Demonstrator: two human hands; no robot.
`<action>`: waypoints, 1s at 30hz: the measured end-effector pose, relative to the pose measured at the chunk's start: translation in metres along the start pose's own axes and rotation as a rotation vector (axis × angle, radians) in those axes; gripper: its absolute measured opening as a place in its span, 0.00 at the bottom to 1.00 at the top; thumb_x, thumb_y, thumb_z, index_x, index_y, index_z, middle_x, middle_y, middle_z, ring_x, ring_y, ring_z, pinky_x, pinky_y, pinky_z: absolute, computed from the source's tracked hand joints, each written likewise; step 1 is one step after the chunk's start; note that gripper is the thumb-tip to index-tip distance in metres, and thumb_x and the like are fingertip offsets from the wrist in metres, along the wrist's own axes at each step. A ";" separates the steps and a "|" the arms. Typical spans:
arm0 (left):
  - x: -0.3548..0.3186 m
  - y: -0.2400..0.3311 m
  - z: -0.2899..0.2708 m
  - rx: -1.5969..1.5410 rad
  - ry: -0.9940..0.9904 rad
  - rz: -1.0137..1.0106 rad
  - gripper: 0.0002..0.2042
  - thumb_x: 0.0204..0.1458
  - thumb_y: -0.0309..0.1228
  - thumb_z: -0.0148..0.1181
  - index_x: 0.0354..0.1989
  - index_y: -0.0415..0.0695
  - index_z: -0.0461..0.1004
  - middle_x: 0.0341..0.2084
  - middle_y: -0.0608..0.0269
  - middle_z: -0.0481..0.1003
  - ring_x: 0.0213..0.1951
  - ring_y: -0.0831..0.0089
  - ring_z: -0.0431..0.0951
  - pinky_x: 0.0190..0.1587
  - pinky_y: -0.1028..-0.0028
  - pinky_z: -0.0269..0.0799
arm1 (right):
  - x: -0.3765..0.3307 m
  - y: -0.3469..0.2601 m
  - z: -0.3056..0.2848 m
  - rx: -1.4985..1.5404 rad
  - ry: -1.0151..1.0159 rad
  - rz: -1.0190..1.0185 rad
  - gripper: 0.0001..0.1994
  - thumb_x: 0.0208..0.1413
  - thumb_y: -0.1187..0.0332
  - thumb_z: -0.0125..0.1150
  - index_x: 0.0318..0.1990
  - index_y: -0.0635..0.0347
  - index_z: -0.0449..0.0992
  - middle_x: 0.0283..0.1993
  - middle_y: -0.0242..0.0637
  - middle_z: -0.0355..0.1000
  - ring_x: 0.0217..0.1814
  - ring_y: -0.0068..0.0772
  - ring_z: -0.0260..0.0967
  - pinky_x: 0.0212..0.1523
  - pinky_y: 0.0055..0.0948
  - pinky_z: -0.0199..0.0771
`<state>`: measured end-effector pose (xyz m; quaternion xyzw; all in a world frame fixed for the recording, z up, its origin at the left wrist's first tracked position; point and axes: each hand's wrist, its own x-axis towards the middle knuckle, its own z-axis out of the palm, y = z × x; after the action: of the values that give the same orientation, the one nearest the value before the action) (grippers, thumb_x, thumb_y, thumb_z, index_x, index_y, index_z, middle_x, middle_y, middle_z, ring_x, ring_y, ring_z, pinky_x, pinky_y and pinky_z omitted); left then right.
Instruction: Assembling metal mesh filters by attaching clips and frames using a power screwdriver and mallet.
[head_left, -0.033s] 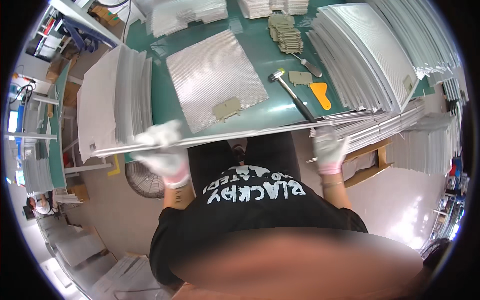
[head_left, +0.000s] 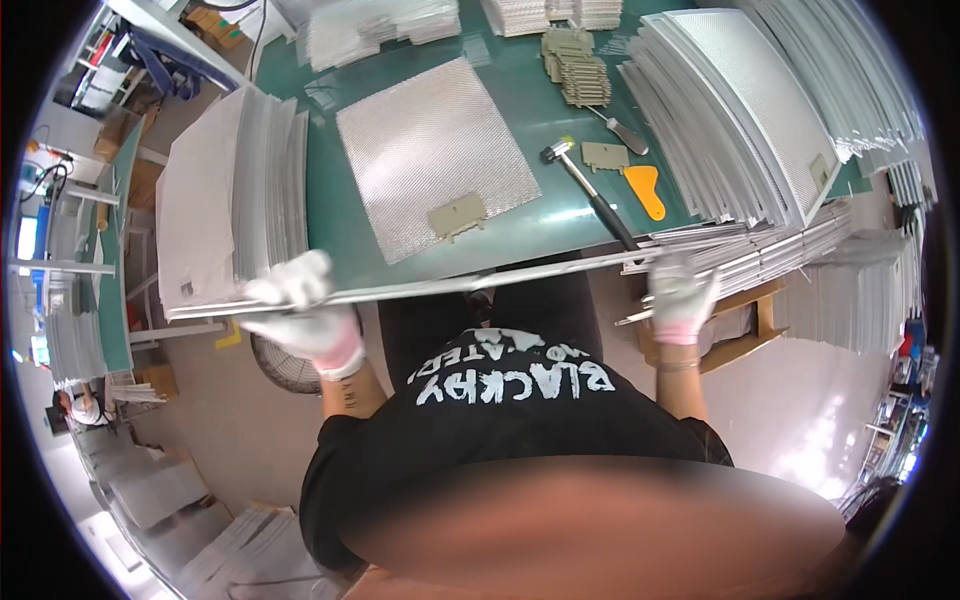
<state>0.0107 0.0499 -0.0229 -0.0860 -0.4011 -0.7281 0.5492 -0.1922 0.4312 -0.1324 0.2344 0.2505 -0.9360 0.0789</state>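
A long, thin silvery panel (head_left: 470, 283), seen nearly edge-on, spans the front of the green table. My left hand (head_left: 305, 318), in a white glove with a pink cuff, is closed on its left part; motion blurs the fingers a little. At its right end my right hand (head_left: 682, 300), gloved the same way, grips the edge. Beyond the panel a silvery mesh sheet (head_left: 430, 150) lies on the table, with a flat olive-grey plate (head_left: 458, 216) near its front edge. To the right of it lie a hammer (head_left: 592, 195), a yellow scraper (head_left: 645, 190) and another olive-grey plate (head_left: 605, 156).
Stacks of panels stand at the left (head_left: 205, 200) and right (head_left: 735, 110). A screwdriver (head_left: 627, 135) lies near a pile of olive-grey plates (head_left: 580, 75). More panels (head_left: 750, 245) lie at the table's right front, above a wooden pallet (head_left: 745, 325). A round fan (head_left: 285, 360) stands on the floor.
My left hand has shifted left and my right hand slightly right, so they are farther apart. The panel's left end has moved a little left. The things on the table look unmoved.
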 end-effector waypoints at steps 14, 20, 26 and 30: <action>-0.079 -0.015 -0.061 0.623 0.078 -0.485 0.20 0.67 0.47 0.42 0.29 0.43 0.65 0.15 0.69 0.63 0.14 0.81 0.62 0.19 0.80 0.60 | -0.003 0.063 0.211 -0.353 -0.647 -0.255 0.11 0.61 0.61 0.56 0.33 0.60 0.73 0.26 0.33 0.69 0.29 0.30 0.67 0.34 0.30 0.70; -0.086 -0.044 -0.072 1.726 -0.042 0.014 0.30 0.59 0.28 0.52 0.68 0.31 0.49 0.63 0.37 0.57 0.68 0.52 0.54 0.70 0.52 0.40 | 0.087 0.201 0.198 -0.780 -0.745 0.051 0.10 0.60 0.64 0.59 0.42 0.61 0.72 0.36 0.36 0.73 0.38 0.30 0.71 0.41 0.30 0.73; -0.006 -0.112 -0.108 1.222 -0.125 -0.268 0.29 0.58 0.34 0.55 0.64 0.28 0.56 0.62 0.36 0.61 0.65 0.47 0.60 0.69 0.62 0.51 | 0.108 0.242 0.174 -1.615 -0.852 -0.694 0.23 0.43 0.59 0.70 0.42 0.68 0.73 0.42 0.50 0.73 0.45 0.50 0.72 0.50 0.41 0.71; 0.058 -0.144 -0.134 1.540 0.041 -0.657 0.28 0.59 0.39 0.54 0.61 0.29 0.62 0.56 0.35 0.67 0.61 0.47 0.66 0.64 0.64 0.59 | 0.120 0.238 0.171 -1.868 -0.771 -0.613 0.21 0.46 0.60 0.64 0.44 0.68 0.72 0.41 0.51 0.74 0.51 0.55 0.68 0.55 0.43 0.68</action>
<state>-0.0939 -0.0724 -0.1497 0.4477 -0.7809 -0.3751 0.2215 -0.3028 0.1363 -0.1616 -0.3062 0.8781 -0.3624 0.0624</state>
